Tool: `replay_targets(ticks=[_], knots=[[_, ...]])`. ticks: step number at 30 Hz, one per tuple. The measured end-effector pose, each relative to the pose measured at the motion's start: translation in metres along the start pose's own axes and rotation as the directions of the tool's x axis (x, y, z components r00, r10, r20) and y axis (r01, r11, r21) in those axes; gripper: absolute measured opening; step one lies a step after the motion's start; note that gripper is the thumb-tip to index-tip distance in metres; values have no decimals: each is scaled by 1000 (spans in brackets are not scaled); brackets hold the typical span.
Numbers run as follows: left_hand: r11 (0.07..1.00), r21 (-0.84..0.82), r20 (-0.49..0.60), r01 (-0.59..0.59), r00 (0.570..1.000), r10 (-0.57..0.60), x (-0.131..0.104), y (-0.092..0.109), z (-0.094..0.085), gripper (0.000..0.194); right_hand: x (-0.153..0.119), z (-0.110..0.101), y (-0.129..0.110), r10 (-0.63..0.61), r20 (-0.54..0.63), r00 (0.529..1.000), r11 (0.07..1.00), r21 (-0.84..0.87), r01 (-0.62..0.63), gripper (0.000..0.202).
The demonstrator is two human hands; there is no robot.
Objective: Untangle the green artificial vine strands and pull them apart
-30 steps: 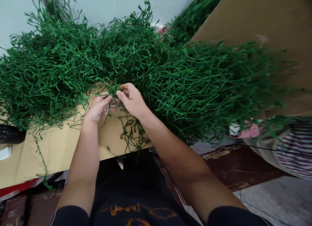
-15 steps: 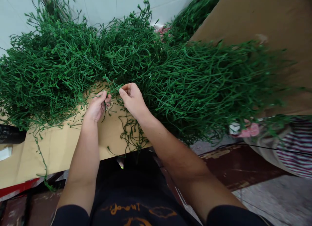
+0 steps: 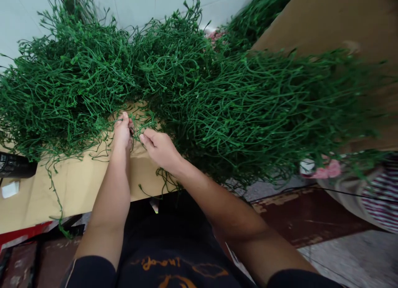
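Observation:
Heaps of thin green plastic stems point(image 3: 248, 110) spread across a cardboard-covered table point(image 3: 77, 180). Near the cardboard's middle, my left hand point(image 3: 123, 128) is closed around a small green stem, its fingers curled. Just to its right and slightly lower, my right hand point(image 3: 155, 145) pinches a green stem between thumb and forefinger. A few thin sprigs show between the two hands. Loose dark green stems lie on the cardboard under my right wrist, partly hidden by it.
A large brown cardboard sheet point(image 3: 329, 18) rises at the back right. At the left edge are a black object point(image 3: 15, 165) and a white piece point(image 3: 10, 189). Pink items point(image 3: 326, 170) and striped cloth point(image 3: 382, 197) lie at the lower right. A tiled wall stands behind.
My right hand has moved down and to the left. My left hand has turned and its fingers are more curled. The view has shifted slightly.

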State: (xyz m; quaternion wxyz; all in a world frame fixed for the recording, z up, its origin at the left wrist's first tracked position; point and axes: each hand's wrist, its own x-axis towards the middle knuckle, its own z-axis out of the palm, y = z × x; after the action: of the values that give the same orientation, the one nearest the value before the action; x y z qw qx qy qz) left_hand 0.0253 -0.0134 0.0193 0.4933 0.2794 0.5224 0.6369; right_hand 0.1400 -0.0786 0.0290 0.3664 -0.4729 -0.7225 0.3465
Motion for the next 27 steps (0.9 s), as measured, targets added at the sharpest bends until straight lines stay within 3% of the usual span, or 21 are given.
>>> replay_targets(ticks=[7,9,11,13,17,19,22,24,27], knots=[[997,2,-97,76,992,-76,-9,-4,6,31,-20,-2,-4,-29,8,1000,999,-41,30,29],[993,-69,-102,95,990,-102,-9,-1,0,30,-36,-2,-13,-158,70,985,987,-11,159,27],[986,-129,-110,104,987,-119,-8,1,-5,31,-51,0,-26,-328,167,930,944,22,329,25],[983,-155,-110,97,987,-115,-5,1,-9,29,-58,0,-35,-396,196,897,917,31,398,23],[959,-240,-34,148,987,-160,2,-5,-10,27,-47,-15,-32,-235,22,972,971,57,233,25],[936,-299,5,185,981,-192,6,-6,-13,29,-40,-33,-26,-185,-64,981,981,52,189,25],[913,-354,45,202,979,-200,11,-6,-19,32,-40,-65,-20,-181,-237,954,983,-4,185,23],[909,-359,54,212,977,-206,13,-5,-19,34,-44,-86,-16,-114,-360,926,991,23,131,22],[903,-339,79,264,964,-252,13,-2,-16,36,-48,-105,-9,-2,-432,902,991,120,60,23]])
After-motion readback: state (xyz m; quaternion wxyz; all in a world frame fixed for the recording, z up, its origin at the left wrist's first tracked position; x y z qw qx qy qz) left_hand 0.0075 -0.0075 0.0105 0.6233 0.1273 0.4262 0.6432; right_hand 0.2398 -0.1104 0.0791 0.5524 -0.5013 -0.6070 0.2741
